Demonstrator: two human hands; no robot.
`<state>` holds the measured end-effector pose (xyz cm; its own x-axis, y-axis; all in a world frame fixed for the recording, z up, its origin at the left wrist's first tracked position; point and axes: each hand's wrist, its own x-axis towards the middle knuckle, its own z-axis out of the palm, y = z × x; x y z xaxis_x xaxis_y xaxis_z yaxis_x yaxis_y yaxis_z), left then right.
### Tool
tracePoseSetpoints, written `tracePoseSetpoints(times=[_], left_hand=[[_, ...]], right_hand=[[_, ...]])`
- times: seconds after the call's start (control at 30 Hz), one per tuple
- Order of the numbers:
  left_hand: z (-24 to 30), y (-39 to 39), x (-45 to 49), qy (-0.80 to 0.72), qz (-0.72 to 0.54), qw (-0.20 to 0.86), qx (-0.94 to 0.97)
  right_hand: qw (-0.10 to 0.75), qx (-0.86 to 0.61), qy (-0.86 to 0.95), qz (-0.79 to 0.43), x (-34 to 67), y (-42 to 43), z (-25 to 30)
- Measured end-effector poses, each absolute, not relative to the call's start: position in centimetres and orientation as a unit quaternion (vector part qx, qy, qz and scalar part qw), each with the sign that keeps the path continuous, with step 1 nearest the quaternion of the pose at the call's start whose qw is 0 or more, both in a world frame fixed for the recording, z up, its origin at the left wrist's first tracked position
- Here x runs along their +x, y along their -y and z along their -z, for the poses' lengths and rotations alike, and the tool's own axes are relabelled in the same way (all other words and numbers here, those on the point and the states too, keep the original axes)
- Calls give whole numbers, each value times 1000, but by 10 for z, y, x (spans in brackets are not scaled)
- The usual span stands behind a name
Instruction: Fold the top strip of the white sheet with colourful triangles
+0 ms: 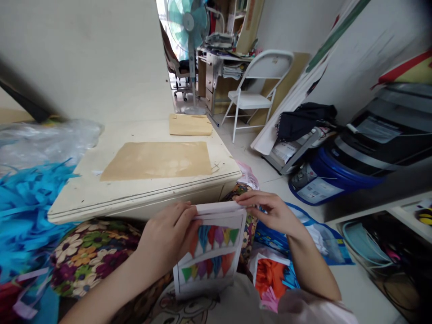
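Head view: white bunting-printed piece [216,252], lower centre — sheet or packet, cannot tell. Left hand [167,229] grips its top left corner, hiding part of print; right hand [272,211] pinches top right corner. Blue fringe [29,198], lower left — cut off by frame edge.

Packet [211,267] before table [81,191], clutter [219,40] seemingly on desk [209,74]

Smooth, paper-like printed packet [211,252]
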<state>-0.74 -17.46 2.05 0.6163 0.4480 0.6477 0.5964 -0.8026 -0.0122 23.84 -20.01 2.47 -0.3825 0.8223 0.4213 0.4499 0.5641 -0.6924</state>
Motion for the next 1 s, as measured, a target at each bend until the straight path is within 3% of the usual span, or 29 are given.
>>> tracePoseSetpoints(times=[0.2,0.3,0.47,0.57,0.7,0.9,1.0], left_hand=[[-17,173,-10,302,328,81,-891],[-18,174,-14,292,332,16,-897],[-23,171,-20,305,362,-152,-868],[-18,161,-22,362,346,-306,-810],[-4,151,-27,400,352,-473,-702],[4,155,-35,416,437,-445,-662],[-4,165,-42,369,466,-427,-682]], right_hand=[[405,-396,791,-229,235,200,-15],[421,-420,779,-197,230,204,-10],[440,-448,766,-138,216,208,-13],[424,-462,769,-124,212,206,-18],[423,-475,755,-161,207,198,-10],[517,-450,655,-318,194,183,13],[496,-402,661,-395,196,180,6]])
